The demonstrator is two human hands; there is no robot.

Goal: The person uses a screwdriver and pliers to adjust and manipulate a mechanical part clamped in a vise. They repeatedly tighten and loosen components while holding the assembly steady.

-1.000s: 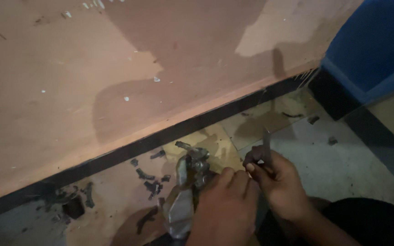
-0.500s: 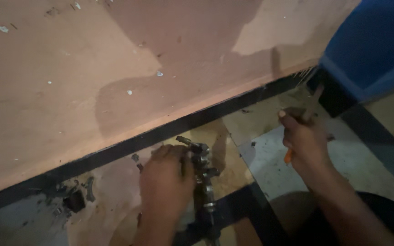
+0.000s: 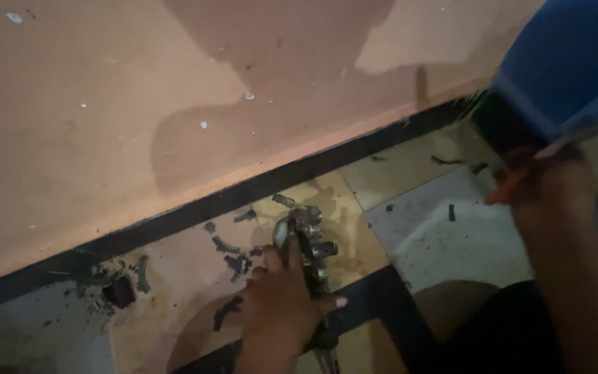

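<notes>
Hands at a metal tool on a tiled floor

The floor [image 3: 444,242] runs below a tan wall [image 3: 174,104]. The right hand [image 3: 545,190], blurred, grip unclear, reaches the blue bin [image 3: 569,62]; the left hand [image 3: 282,305] clasps the metal tool [image 3: 309,242] among dark scraps [image 3: 233,263].

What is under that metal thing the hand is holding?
The left hand grips the metal part, which rests on the tiled floor. Small dark scraps lie beside it. The hand hides whatever is under the part's lower end.
</notes>
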